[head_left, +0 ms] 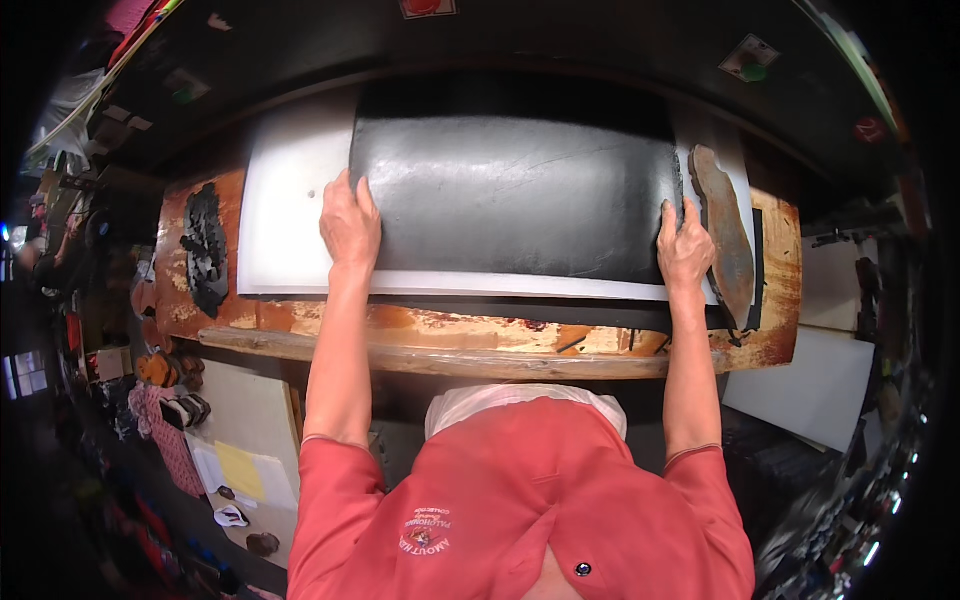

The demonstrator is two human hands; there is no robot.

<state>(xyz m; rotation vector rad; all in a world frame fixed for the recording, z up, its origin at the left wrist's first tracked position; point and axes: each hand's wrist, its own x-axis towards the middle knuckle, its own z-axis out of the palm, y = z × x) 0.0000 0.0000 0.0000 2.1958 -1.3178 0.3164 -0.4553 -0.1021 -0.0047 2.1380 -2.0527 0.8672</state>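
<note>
A wide black sheet [510,190], smooth and slightly shiny like leather or rubber, lies on a white board [285,210]. My left hand [350,225] grips its left edge, with the thumb on top of the sheet. At the opposite edge my right hand [685,245] has hold in the same way, thumb toward the sheet's middle. The undersides of both grips are hidden. Just right of my right hand rests a long, flat brown piece [722,230] with rounded ends, partly over the board's right side.
The board sits on a worn wooden bench [420,325] with a rough front rail. Torn black scrap [206,250] lies at the bench's left. A dark machine body [560,40] with a red button [420,6] overhangs the back. White panels [800,385] stand at lower right.
</note>
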